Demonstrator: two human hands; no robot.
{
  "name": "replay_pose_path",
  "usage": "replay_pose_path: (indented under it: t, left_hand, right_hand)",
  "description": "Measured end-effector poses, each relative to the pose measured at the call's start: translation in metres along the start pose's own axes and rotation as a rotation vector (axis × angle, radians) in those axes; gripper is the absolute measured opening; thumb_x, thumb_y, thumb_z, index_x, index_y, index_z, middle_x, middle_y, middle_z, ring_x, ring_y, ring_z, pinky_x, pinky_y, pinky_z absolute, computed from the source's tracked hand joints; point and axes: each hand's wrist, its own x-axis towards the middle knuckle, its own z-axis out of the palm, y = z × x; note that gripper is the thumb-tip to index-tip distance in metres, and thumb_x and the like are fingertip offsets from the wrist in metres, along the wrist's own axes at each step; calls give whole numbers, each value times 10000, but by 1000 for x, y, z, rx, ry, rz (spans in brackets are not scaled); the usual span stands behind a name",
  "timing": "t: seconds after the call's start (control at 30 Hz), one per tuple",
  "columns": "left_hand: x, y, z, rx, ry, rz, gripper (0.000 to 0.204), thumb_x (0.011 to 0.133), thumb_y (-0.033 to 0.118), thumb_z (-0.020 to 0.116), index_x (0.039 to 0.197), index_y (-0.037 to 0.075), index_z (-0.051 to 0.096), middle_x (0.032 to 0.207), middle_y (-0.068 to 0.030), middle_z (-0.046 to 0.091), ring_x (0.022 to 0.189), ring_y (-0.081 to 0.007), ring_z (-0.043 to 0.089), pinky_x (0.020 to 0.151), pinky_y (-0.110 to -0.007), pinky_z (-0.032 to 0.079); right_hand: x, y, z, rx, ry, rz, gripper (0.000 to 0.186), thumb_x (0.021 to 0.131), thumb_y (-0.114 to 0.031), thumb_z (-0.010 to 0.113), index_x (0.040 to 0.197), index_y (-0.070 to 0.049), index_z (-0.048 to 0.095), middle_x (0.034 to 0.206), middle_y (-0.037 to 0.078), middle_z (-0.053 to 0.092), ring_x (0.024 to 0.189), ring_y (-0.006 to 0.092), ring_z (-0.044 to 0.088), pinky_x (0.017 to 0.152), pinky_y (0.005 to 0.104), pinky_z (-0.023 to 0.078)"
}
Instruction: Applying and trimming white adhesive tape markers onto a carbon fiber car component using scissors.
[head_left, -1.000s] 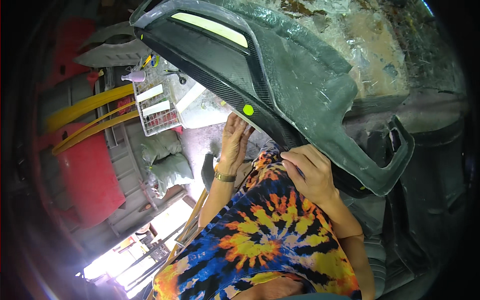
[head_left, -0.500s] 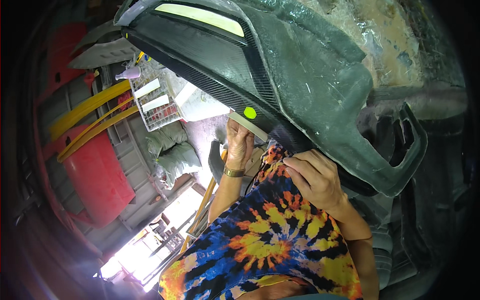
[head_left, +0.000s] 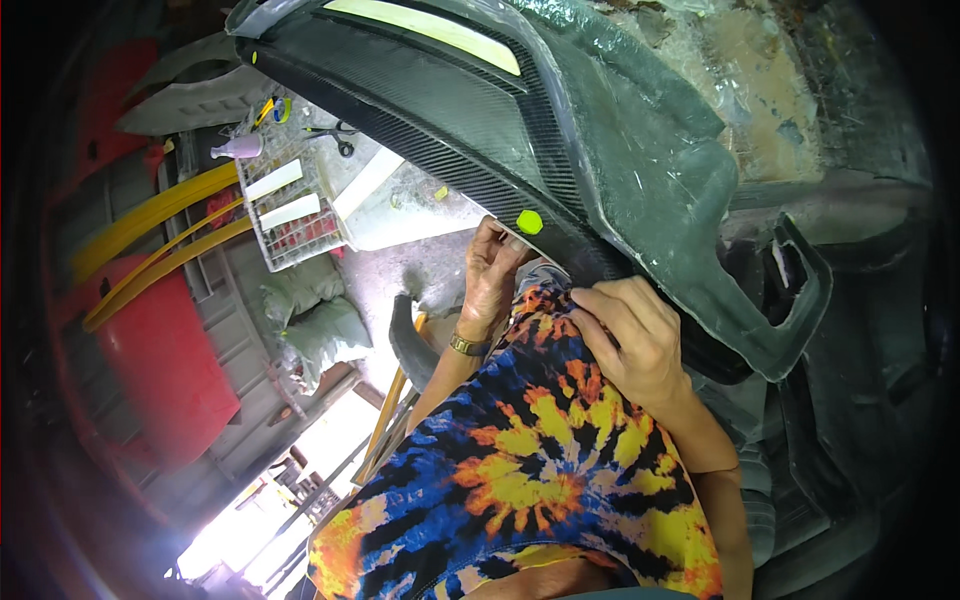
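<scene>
A long black carbon-fibre panel [head_left: 420,125] slants across the upper middle, set against a dark green-grey moulded shell [head_left: 655,170]. Near its lower edge sits a yellow-green hexagonal patch [head_left: 529,222]; a longer pale yellow strip [head_left: 430,35] lies higher up. My left hand [head_left: 490,272] is closed at that edge, its fingers pinching a thin pale flat strip [head_left: 545,257], now seen nearly edge-on. To its right, my right hand [head_left: 637,335] is closed with bent fingers by the panel's lower edge. Whatever lies between its fingertips is hidden.
At left, a wire rack [head_left: 300,235] carries white strips, beside scissors [head_left: 343,140] and a pale purple cup-shaped thing [head_left: 238,148]. Yellow curved strips [head_left: 165,215] and a red panel [head_left: 165,365] are farther left. Filled bags [head_left: 325,335] lie below the rack.
The view has shifted, bringing the scissors into sight. My left hand has moved up closer to the hexagonal patch, and the pale strip shows much less of its face. My right hand stays by the edge.
</scene>
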Motion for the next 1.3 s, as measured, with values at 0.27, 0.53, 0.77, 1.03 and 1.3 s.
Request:
replay_pose_path:
  t: [0.27, 0.53, 0.77, 1.03, 1.3]
  left_hand:
    - [14, -17, 15, 17, -74, 23, 152, 972, 157, 589, 908, 39, 519, 909, -47, 616, 863, -126, 642, 707, -321, 609]
    - [22, -46, 21, 25, -115, 18, 143, 933, 77, 644, 913, 42, 507, 879, -34, 602, 798, -89, 610, 692, -272, 583]
    - [23, -73, 25, -4, -165, 191, 403, 861, -7, 707, 1101, 95, 399, 1024, -72, 570, 870, -102, 594, 720, -233, 527]
    - [26, -82, 23, 54, -190, 162, 426, 835, 45, 754, 1070, 68, 399, 1030, -68, 560, 910, -114, 586, 712, -232, 514]
    - [35, -65, 16, -52, -201, 9, 158, 952, 150, 634, 968, 45, 516, 917, -43, 610, 816, -107, 640, 650, -262, 581]
  right_hand:
    - [9, -2, 2, -229, 53, -69, 274, 779, -53, 740, 1035, -52, 641, 912, 80, 602, 810, 264, 574, 696, 365, 454]
    - [-20, 13, -10, -469, 215, -31, 361, 759, -55, 768, 1094, -75, 633, 1055, 109, 597, 958, 298, 570, 823, 395, 435]
    - [-7, 12, -28, -567, 348, -44, 402, 763, -57, 776, 1136, -49, 626, 1232, 142, 571, 1098, 319, 540, 949, 407, 401]
    - [-13, 12, -33, -518, 395, 18, 382, 786, -53, 764, 1144, -38, 632, 1245, 139, 566, 1134, 303, 534, 986, 408, 392]
    - [-11, 15, -23, -471, 270, 12, 363, 793, -44, 747, 1138, -27, 636, 1142, 135, 592, 1054, 301, 560, 915, 381, 442]
